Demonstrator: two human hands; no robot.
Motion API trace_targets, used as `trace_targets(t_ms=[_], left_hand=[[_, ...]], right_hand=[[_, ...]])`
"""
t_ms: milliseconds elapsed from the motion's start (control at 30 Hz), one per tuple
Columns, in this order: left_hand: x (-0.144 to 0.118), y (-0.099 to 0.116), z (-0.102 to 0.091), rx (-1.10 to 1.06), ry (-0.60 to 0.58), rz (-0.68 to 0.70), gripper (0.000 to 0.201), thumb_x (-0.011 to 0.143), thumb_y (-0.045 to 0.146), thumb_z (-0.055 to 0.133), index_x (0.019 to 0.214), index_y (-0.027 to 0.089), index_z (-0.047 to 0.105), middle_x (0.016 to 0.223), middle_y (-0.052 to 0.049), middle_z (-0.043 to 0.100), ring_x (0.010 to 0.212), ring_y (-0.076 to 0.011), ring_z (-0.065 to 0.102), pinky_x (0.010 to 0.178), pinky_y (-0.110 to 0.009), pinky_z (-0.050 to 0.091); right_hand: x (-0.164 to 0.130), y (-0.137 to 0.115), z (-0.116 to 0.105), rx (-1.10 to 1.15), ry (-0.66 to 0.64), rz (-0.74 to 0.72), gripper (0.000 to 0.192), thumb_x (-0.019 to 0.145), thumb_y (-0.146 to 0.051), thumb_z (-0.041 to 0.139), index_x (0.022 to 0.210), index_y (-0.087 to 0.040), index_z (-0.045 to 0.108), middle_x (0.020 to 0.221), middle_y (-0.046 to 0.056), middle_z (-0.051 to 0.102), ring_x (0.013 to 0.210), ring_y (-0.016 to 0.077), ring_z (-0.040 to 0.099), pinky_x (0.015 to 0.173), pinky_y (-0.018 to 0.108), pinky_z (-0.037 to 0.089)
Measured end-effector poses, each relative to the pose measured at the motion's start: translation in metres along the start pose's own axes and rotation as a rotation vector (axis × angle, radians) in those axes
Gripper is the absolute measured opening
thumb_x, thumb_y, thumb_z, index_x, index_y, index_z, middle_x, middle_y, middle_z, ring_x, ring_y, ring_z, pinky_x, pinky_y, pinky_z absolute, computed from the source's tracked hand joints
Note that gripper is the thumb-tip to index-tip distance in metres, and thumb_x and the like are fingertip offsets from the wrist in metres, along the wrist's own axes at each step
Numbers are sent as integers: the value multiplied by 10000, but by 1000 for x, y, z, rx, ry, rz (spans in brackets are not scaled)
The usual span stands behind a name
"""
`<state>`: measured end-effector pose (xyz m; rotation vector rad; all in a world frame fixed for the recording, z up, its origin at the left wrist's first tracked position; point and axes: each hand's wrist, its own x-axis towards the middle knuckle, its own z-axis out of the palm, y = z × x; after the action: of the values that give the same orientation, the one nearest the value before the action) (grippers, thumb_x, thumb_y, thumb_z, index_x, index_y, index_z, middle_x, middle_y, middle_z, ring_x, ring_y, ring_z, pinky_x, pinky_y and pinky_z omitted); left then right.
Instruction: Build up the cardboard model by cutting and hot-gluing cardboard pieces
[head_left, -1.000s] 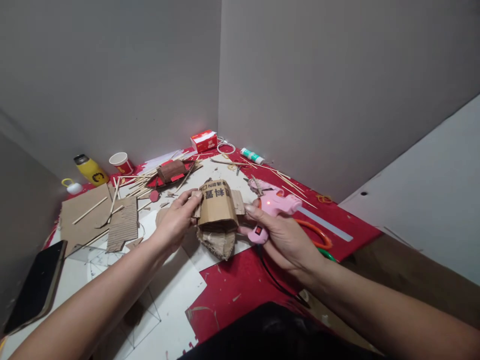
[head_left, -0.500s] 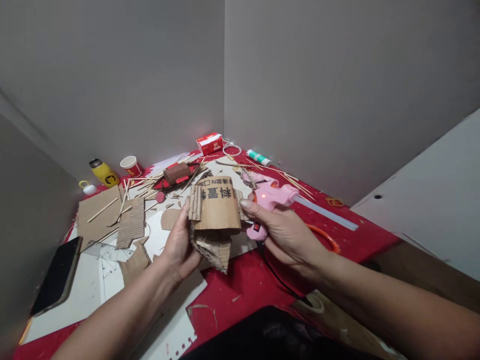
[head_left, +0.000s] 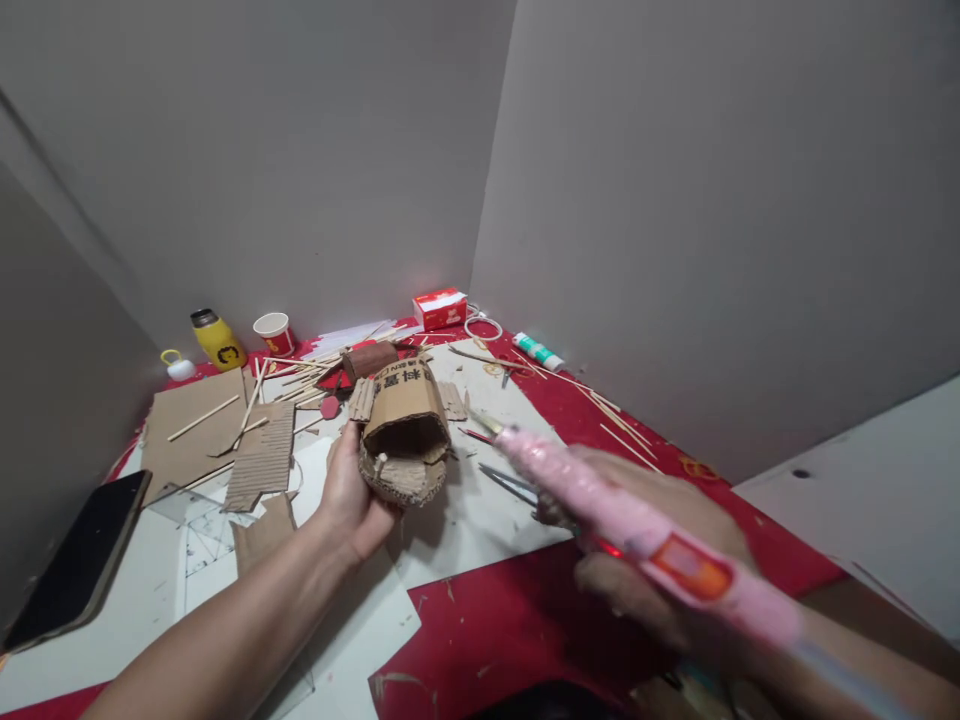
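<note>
Nearest: right hand [head_left: 660, 560] is wrapping its fingers round the pink glue gun [head_left: 637, 525], closed on the grip, with the metal tip aiming at the cardboard model [head_left: 401, 440] (blurred, so which finger sits on the trigger I cannot tell).
Left hand [head_left: 349, 495]: is cupping the cardboard model from its left side and underneath, fingers curled shut on it, tilting the open mouth toward the glue gun's tip, seemingly so the inside can be reached.
Cardboard model: is being held just above the white sheet [head_left: 480, 510], short of touching the glue gun's tip.
Beside the model: scissors [head_left: 510, 483] are lying just right of it on the white sheet.
Left of the model: corrugated scraps [head_left: 259, 460] and wooden sticks [head_left: 292, 375] are lying scattered; a black phone [head_left: 75, 565] is lying well apart.
Surface: red table [head_left: 525, 630] is showing under the sheets.
Beyond the model: yellow bottle [head_left: 217, 340], paper cup [head_left: 274, 332], red box [head_left: 440, 308] and a glue tube [head_left: 538, 351] are sitting near the grey walls [head_left: 675, 200], which are closing in as a corner.
</note>
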<state>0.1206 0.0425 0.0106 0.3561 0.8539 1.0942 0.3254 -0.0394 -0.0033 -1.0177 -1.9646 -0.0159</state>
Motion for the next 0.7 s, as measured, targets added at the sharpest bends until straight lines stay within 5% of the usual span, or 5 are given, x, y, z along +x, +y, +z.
trace_targets(t_ms=[100,533,700], left_hand=[[6,-3,-7,-62,-14,11,383,968,325,406,1162,107,654,911,-111,750,820,-229,709,766,-380,587],[9,-9,-15,-146,-118,-65,489,969,487,412,1163,130,684,1024,-127,760,1002,-263,701,920,-409,548],[9,-10,-16,-124,-69,-85,486,967,491,423,1174,129,674,1000,-120,767,984,-259,710,928,-409,548]], right_hand=[[10,2,12,14,-72,-187,391,978,-526,412,799,-212,563,600,-2,459,518,148,454,473,300,382],[9,16,26,-138,-155,-217,443,1009,-495,326,1080,-152,597,652,12,486,536,154,463,486,292,367],[24,6,21,-106,-159,-252,426,1024,-474,306,928,-164,583,602,-4,477,515,135,453,471,268,366]])
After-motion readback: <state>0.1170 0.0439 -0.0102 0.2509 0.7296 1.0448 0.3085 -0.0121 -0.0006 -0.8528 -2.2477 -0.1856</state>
